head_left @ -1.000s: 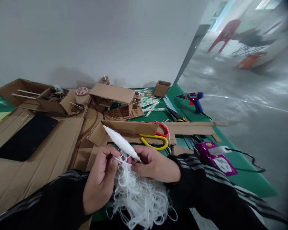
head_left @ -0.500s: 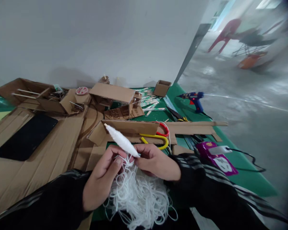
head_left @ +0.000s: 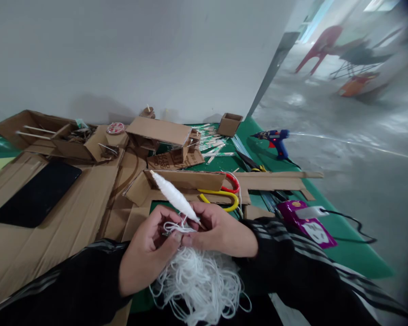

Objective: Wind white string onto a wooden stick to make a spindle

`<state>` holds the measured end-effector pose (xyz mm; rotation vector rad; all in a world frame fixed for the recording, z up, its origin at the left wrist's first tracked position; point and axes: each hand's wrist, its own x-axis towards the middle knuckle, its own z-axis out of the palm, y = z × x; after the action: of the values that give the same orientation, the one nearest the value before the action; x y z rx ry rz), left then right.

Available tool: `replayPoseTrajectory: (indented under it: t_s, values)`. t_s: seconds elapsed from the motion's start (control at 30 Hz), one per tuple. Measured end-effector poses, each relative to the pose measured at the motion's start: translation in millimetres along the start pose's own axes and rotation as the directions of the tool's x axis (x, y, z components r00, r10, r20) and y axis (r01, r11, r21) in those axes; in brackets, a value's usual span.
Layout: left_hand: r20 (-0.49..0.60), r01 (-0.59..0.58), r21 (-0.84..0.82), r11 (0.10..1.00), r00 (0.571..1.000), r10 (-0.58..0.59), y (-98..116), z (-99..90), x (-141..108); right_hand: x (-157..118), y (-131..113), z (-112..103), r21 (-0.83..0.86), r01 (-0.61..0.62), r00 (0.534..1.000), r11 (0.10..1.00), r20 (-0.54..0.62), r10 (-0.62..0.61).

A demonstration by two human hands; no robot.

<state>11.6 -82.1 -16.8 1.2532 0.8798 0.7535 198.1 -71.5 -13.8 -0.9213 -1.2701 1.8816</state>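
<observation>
A spindle-shaped stick wound with white string [head_left: 174,194] slants up and left between my hands, its bare wooden tip showing at the upper end. The lower end rests in the fingers of my right hand [head_left: 216,228], which are closed around it. My left hand [head_left: 153,251] pinches loops of white string just below the spindle, thumb near the right thumb. Beneath both hands hangs a large loose tangle of white string [head_left: 200,283]. Some strands run up between the fingers, where their path is partly hidden.
Ahead lie a cardboard tray [head_left: 187,181], yellow [head_left: 233,201] and red curved tubes [head_left: 234,181]. A black tablet [head_left: 37,194] is on cardboard at left. Cardboard boxes [head_left: 159,131] and wooden sticks [head_left: 212,140] stand behind. A glue gun [head_left: 275,140] and purple power strip [head_left: 306,224] sit at right.
My hands have drawn closer together, thumbs nearly meeting. String loops are now gathered between the fingers, and the spindle has shifted slightly right.
</observation>
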Motion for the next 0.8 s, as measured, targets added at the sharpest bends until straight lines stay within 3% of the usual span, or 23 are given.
replayPoseTrajectory:
  t_s: [0.17, 0.33, 0.47, 0.57, 0.63, 0.7, 0.8]
  values:
    - [0.042, -0.012, -0.088, 0.996, 0.999, 0.016, 0.1, -2.2, 0.3, -1.6, 0.9, -1.9, -0.091, -0.012, 0.999, 0.996, 0.032, 0.015]
    - [0.026, 0.004, -0.098, 0.995, 1.0, -0.002, -0.4, -2.6, -0.2, -1.1, -2.2, -1.4, -0.043, -0.004, 0.999, 0.999, 0.039, 0.006]
    - [-0.075, -0.049, 0.168, 0.985, 0.995, 0.062, 0.2, -3.9, 0.4, -1.0, -3.2, -1.3, 0.004, -0.008, 1.0, 1.0, 0.007, 0.008]
    - [-0.083, -0.162, 0.463, 0.872, 0.971, 0.225, 4.1, -6.3, 1.4, -1.9, -3.2, -2.6, 0.013, -0.032, 0.999, 0.999, 0.024, 0.031]
    - [-0.064, -0.203, 0.553, 0.808, 0.957, 0.284, 6.9, -7.0, 1.8, -2.5, -3.4, -3.5, 0.022, -0.057, 0.997, 0.998, 0.047, 0.056]
    - [-0.068, -0.208, 0.532, 0.821, 0.956, 0.287, 8.3, -6.4, 1.7, -2.6, -3.7, -4.0, 0.03, -0.066, 0.996, 0.997, 0.054, 0.064]
    - [-0.089, -0.169, 0.345, 0.923, 0.973, 0.211, 7.1, -4.3, 1.2, -1.9, -4.2, -4.0, 0.022, -0.063, 0.997, 0.998, 0.052, 0.062]
